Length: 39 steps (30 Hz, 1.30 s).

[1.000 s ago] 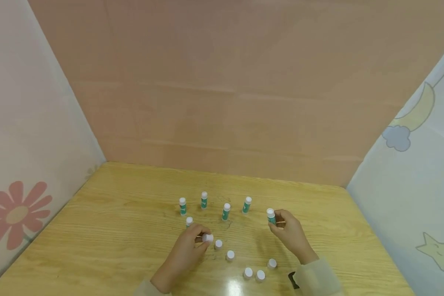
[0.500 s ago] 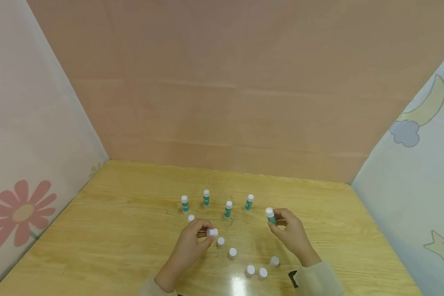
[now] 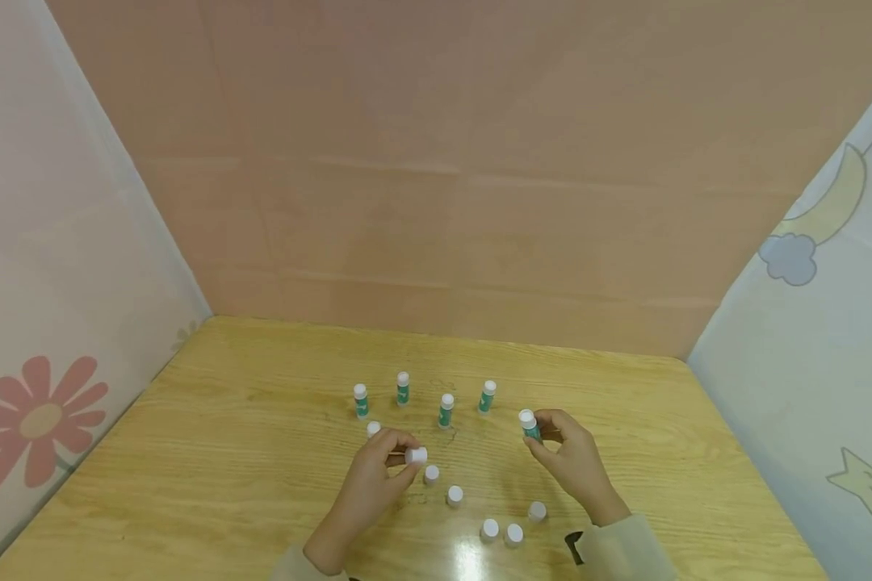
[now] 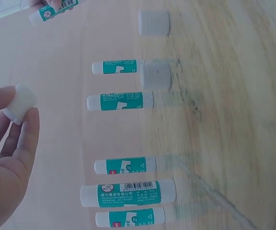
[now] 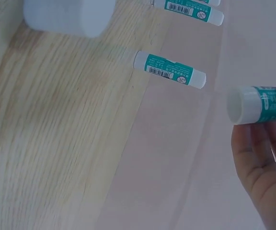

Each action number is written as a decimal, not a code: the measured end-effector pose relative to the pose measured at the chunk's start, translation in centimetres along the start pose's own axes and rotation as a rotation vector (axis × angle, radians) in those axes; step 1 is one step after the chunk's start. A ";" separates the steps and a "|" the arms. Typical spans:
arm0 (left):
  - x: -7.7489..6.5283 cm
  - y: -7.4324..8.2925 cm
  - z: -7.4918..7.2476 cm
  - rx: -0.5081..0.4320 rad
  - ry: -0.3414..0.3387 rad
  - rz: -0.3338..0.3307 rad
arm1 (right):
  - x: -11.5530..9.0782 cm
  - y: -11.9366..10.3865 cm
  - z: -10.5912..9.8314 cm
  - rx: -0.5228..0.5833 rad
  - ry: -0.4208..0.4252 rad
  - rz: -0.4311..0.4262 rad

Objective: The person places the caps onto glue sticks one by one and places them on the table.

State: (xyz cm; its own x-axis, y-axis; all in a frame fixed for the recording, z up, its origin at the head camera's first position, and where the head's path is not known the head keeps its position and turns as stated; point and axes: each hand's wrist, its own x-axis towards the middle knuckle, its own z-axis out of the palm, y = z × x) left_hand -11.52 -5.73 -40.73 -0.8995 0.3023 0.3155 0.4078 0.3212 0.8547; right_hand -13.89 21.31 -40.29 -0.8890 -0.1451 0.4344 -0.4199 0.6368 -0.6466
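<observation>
We see the left hand [image 3: 372,478] pinch a white cap [image 3: 417,456]; the right hand [image 3: 571,460] grips a glue stick [image 3: 529,423], apparently above the table [image 3: 262,460], nearer its right edge.

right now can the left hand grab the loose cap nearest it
Probably not as is: the left hand pinches another cap, though the loose cap sits close by, with nothing visible in the way.

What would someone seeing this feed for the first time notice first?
Likely the left hand pinching a white cylindrical plastic cap, low-centre in the head view, and the right hand holding a green-and-white plastic tube to its right. Next come five similar upright tubes on the yellow wooden table, with five white caps nearer the camera. A large red printed flower stands out at far left.
</observation>
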 end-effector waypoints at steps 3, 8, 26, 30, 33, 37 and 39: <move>0.0 0.4 0.0 -0.005 0.004 -0.013 | 0.0 -0.2 0.0 0.002 0.002 0.007; -0.1 0.5 0.0 0.002 0.010 -0.019 | -0.1 -0.3 0.1 0.002 -0.006 0.044; -0.4 0.1 0.2 -0.019 0.020 -0.012 | -0.4 -1.6 0.5 0.035 0.098 -0.092; -0.3 0.3 0.4 -0.048 0.030 0.005 | -0.4 -1.7 0.4 0.013 0.103 -0.140; -0.4 0.5 0.5 -0.065 0.039 0.006 | -0.4 -1.8 0.5 0.000 0.095 -0.178; -0.4 0.8 0.6 -0.068 0.048 -0.009 | -0.5 -2.0 0.5 -0.006 0.088 -0.222; -0.4 0.9 0.6 -0.073 0.050 -0.015 | -0.5 -2.1 0.5 -0.009 0.083 -0.235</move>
State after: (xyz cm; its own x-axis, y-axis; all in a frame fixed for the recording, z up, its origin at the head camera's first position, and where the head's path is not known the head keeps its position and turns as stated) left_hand -10.68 -5.08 -40.37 -0.9128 0.2519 0.3215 0.3836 0.2583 0.8866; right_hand -12.62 19.66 -39.47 -0.7491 -0.2277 0.6221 -0.6112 0.5996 -0.5166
